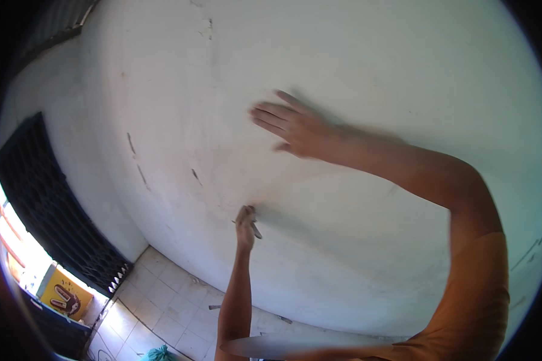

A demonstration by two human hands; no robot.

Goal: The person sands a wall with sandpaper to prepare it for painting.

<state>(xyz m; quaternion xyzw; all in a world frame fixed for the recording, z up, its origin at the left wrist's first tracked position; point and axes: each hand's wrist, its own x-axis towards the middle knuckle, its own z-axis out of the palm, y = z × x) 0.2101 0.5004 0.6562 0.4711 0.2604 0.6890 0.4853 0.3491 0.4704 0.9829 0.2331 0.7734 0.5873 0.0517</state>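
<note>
My right hand (293,128) is spread on or just off the white plastered wall (366,72), palm towards it and fingers pointing left. It holds nothing that I can see, and its edges are a little blurred. Lower down, my left hand (245,225) is raised near the same wall, closed around a small tool (257,231). A dark flat part of that tool sticks out on the right side of the hand, and a thin tip shows on the left. Its exact kind is too small to tell. Around the hands the wall bears smudges, cracks and a dark chip (195,174).
At left a dark folding metal gate (58,203) stands beside a bright opening. A yellow printed panel (65,293) is near its foot. Pale floor tiles (171,311) carry bits of debris, a cable (101,345) and a green tied plastic bag (160,354). Corrugated roofing (56,20) shows above.
</note>
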